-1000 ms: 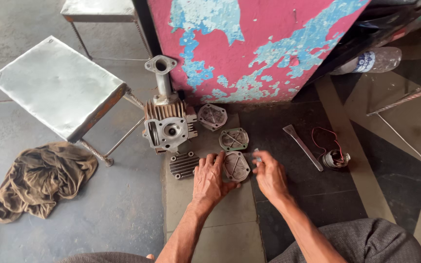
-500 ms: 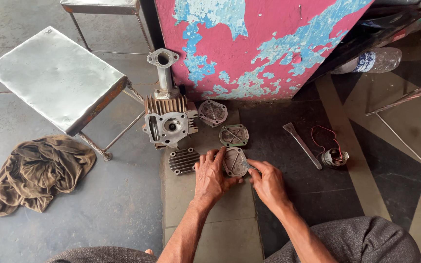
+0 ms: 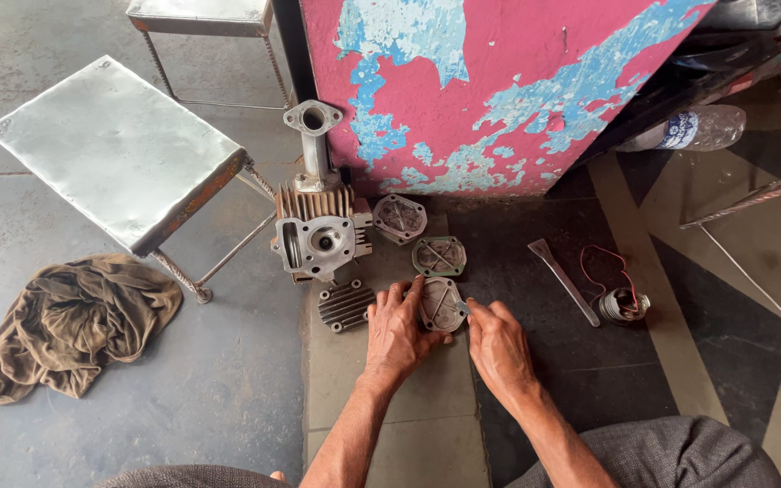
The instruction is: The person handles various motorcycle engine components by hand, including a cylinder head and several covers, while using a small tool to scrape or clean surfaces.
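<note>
Down on the floor tiles, both hands worked a small metal cover plate (image 3: 442,305).

Left hand (image 3: 397,334) lay partly over the plate's left edge, fingers spread and pressing it flat; right hand (image 3: 499,348) pinched its right edge between thumb and fingertips, closed on it. The plate sat near the person, just right of a finned cover (image 3: 345,306) and just near of a green-rimmed plate (image 3: 438,256). It looked like cast metal: judged stiff, fairly light, hard-edged, possibly oily and slick, best held by the rim or corner lugs. Farther off stood a finned cylinder head (image 3: 320,233) with an upright pipe, and a third plate (image 3: 399,218). To the right lay a flat scraper (image 3: 562,280) and a wire coil (image 3: 623,303). Only container seen: a clear plastic bottle (image 3: 693,127), far right on its side, contents not discernible.
</note>
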